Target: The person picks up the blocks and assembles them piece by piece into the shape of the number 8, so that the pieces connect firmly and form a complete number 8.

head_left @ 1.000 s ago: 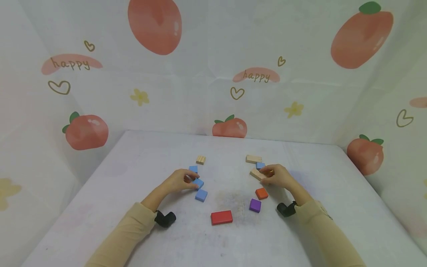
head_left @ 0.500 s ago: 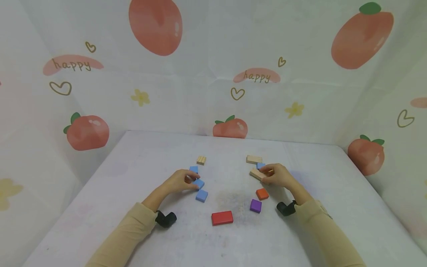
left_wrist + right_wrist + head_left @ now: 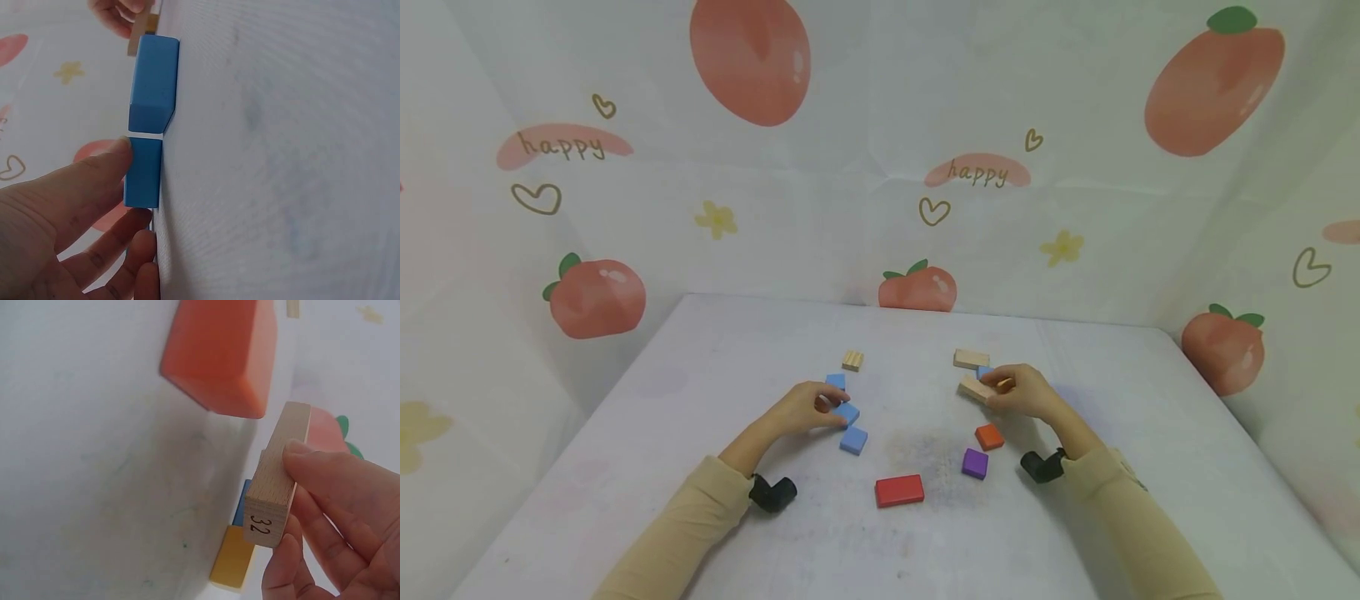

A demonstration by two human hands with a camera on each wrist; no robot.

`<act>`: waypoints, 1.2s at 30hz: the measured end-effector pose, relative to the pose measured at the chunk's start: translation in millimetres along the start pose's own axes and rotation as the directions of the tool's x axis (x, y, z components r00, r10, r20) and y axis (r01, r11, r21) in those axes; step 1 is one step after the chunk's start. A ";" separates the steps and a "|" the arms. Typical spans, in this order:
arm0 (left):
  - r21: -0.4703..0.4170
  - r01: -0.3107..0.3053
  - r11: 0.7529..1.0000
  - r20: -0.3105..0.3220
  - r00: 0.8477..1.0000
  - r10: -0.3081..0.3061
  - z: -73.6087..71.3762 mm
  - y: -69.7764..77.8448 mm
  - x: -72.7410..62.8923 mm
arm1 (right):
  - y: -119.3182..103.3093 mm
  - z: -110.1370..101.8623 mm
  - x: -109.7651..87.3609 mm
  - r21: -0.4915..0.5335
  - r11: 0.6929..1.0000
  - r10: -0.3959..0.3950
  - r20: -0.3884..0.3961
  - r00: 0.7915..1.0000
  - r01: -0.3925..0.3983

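In the head view my left hand [image 3: 805,407] pinches a blue block [image 3: 847,414], the middle of a line of blue ones. Up close in the left wrist view, the thumb is at one end of this blue block [image 3: 143,172] and fingertips are at the other. A second blue block [image 3: 853,440] lies just nearer, and a third [image 3: 836,381] just beyond. My right hand [image 3: 1024,390] grips a plain wooden block [image 3: 975,389] between thumb and fingers. Its end carries the number 32 in the right wrist view, where the wooden block [image 3: 278,472] is tilted above the tabletop.
Near the right hand lie an orange block [image 3: 989,437], a purple block [image 3: 975,463], a yellow block [image 3: 232,557] and a partly hidden blue block [image 3: 984,372]. Another wooden block [image 3: 972,358] is farther back. A striped wooden block [image 3: 853,360] stands back left; a red block [image 3: 899,491] lies front centre.
My right hand has shifted slightly up and left with the wooden block, and a bit of yellow now shows behind it. My left hand stays at its blue block.
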State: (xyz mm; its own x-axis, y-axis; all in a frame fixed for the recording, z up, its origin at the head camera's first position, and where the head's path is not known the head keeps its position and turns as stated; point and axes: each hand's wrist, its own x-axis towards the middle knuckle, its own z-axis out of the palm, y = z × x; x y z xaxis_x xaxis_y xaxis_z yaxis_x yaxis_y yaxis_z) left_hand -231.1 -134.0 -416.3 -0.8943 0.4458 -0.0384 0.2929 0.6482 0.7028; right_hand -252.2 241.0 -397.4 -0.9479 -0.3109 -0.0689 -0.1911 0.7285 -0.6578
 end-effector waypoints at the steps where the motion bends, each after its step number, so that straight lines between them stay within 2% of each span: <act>1: 0.001 -0.001 1.000 0.001 1.000 0.001 0.1 -0.2 0.0 | -0.4 0.0 0.3 -0.001 1.000 -0.008 -0.002 1.000 0.008; 8: 0.002 0.001 1.000 -0.002 1.000 -0.001 0.1 0.4 0.0 | -4.1 -1.1 2.8 -0.011 1.000 -0.023 -0.007 1.000 0.023; 17: 0.015 0.017 1.000 0.001 1.000 -0.017 0.0 1.0 0.8 | -12.1 -1.1 6.4 -0.025 0.995 -0.096 0.001 0.995 0.096; 23: 0.014 0.030 0.999 0.001 1.000 -0.030 -0.5 1.7 0.7 | -17.5 1.3 12.2 -0.027 0.992 -0.120 0.035 0.992 0.121; 31: 0.009 0.039 0.999 0.008 0.999 -0.039 -0.9 2.5 0.8 | -26.9 4.9 16.5 -0.003 0.978 -0.210 0.070 0.975 0.211; 36: 0.009 0.036 0.999 0.012 0.999 -0.036 -0.4 1.8 1.6 | -30.5 9.6 19.9 0.008 0.975 -0.223 0.092 0.970 0.224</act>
State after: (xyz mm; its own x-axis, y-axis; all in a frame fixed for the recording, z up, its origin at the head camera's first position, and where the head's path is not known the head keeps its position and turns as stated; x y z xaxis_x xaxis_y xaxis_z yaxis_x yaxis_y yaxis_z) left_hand -232.1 -132.4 -414.8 -0.9003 0.4292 -0.0724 0.2634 0.6697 0.6943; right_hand -262.8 206.7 -385.9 -0.8537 -0.5207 0.0112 -0.3963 0.6355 -0.6626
